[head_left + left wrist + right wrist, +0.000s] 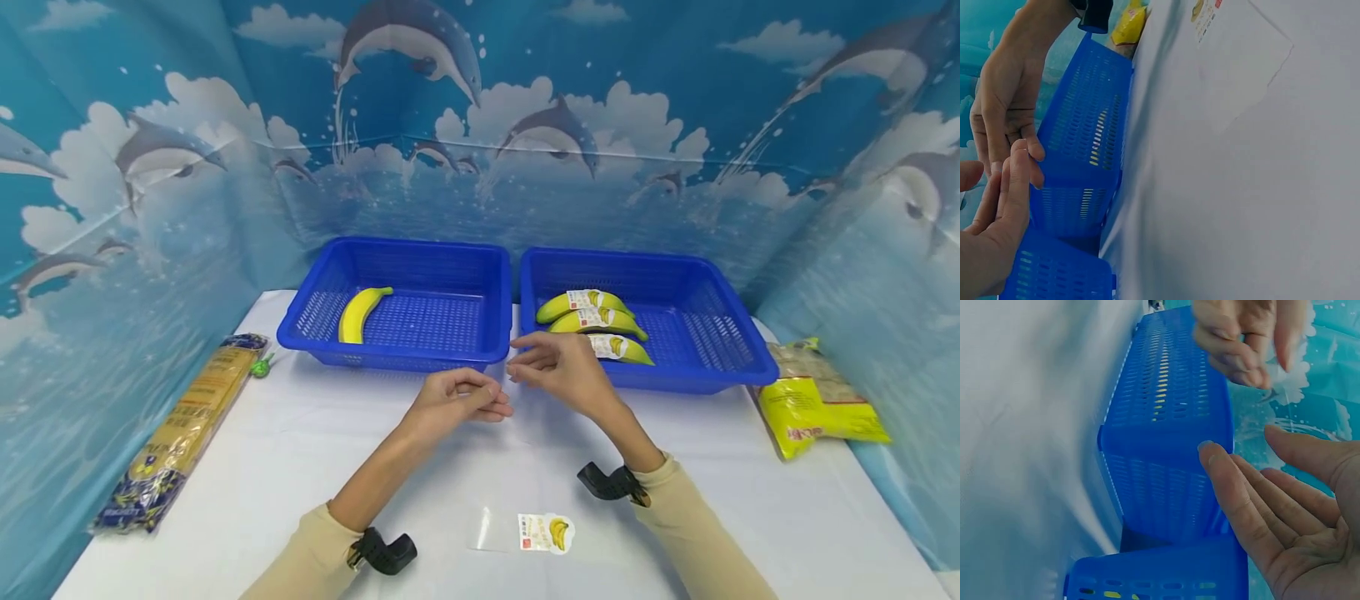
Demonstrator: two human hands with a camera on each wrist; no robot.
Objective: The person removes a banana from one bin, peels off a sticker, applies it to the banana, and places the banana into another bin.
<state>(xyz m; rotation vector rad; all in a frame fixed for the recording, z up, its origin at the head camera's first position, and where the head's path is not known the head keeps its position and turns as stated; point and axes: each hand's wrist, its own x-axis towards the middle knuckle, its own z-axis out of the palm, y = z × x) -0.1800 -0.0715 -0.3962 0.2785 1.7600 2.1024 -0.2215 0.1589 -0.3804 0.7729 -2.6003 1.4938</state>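
Both hands are raised near each other in front of the two blue baskets. My left hand [453, 398] has its thumb apart from its loosely bent fingers, and I see nothing held in it. Beside it, my right hand [1297, 519] shows fairly straight fingers, the thumb spread and nothing in the palm. A clear plastic bag [495, 533] with a banana-printed label [546, 533] lies flat on the table below the hands. Three labelled bananas [596, 321] lie in the right basket [705, 333], the nearest partly behind my right hand. One unlabelled banana [360, 317] lies in the left basket [450, 321].
At the left edge of the white table [247, 500] lies a long pack of what looks like pasta [191, 425], with a small green object [261, 367] beside it. A yellow and clear food bag [817, 400] lies at right. Dolphin-printed curtains [480, 192] surround the table.
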